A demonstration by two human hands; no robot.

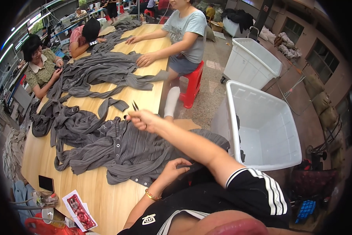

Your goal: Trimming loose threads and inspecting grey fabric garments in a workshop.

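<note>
My right hand [144, 120] is closed around small dark thread snips [135, 105], their pointed blades sticking up past the fingers. It is raised over the upper edge of a grey ribbed knit garment [138, 141] spread across the wooden table. Snap-like round buttons run along the garment's bands. My left hand [172, 172], with a beaded bracelet at the wrist, has its thumb and fingers curled on the garment's near right part, close to my body. Folds of dark cloth partly hide its fingertips. More grey garments [78, 125] lie heaped to the left of this one.
Two white plastic bins [262, 147] [252, 58] stand to the right. Across the table [123, 196], a co-worker on a red stool [193, 86] touches another grey pile [101, 70]; two more people sit at the left. A phone [46, 183] and red-patterned card [81, 211] lie near left.
</note>
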